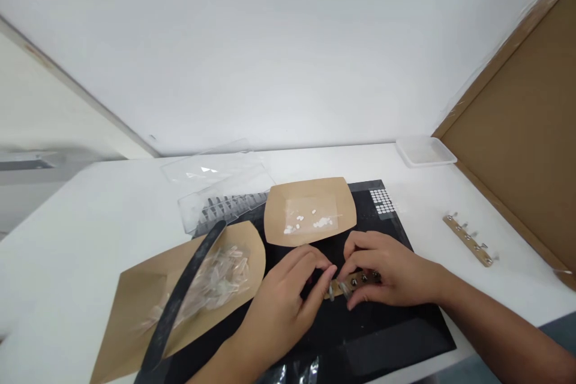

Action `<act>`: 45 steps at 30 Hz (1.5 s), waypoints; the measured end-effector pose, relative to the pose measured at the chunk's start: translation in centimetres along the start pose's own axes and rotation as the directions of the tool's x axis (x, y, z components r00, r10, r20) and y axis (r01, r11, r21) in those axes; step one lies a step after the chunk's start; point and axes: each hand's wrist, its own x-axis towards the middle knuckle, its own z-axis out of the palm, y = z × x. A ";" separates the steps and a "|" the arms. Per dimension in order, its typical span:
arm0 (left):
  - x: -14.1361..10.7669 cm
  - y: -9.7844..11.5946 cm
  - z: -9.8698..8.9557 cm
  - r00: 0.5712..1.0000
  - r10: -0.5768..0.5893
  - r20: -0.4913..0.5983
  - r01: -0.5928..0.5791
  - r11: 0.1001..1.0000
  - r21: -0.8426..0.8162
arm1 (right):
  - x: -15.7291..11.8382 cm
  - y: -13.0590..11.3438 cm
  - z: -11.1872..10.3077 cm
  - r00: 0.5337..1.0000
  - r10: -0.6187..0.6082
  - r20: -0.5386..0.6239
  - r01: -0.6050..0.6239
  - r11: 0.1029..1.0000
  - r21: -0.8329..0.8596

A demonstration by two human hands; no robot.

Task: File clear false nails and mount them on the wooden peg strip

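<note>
Over the black mat, a short wooden strip with metal round spots lies between my two hands. Clear pieces stand at its left end. My right hand is closed round the strip, fingertips near a clear piece. My left hand has thumb and index finger pinched together at the strip's left end; what they hold, if anything, is too small to tell. Left of my left hand, a brown paper tray holds many clear nail-shaped pieces. Another brown tray behind my hands holds small white pieces.
A black curved bar crosses the left tray. Clear plastic boxes lie at the back left. A sheet of white dots is on the mat's back right corner. Farther right are a second strip, a shallow clear container and a cardboard panel.
</note>
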 end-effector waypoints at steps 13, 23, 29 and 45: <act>-0.3 -0.1 0.3 1.000 0.011 0.004 -0.011 0.999 0.030 | -0.1 -0.1 -0.2 0.999 0.044 0.030 -0.045 0.999 0.031; -0.8 -0.7 0.8 0.999 0.026 0.027 -0.028 0.997 0.073 | 0.0 0.0 0.1 1.000 0.030 0.008 -0.030 1.000 -0.007; -1.1 -1.0 1.0 0.999 -0.014 0.041 0.010 0.996 0.090 | -0.1 0.0 0.2 0.998 0.064 0.013 -0.064 0.998 0.002; -0.7 0.2 -0.1 0.993 0.051 0.109 -0.054 0.998 0.028 | 0.1 0.2 0.3 0.999 0.033 0.013 -0.033 0.999 -0.011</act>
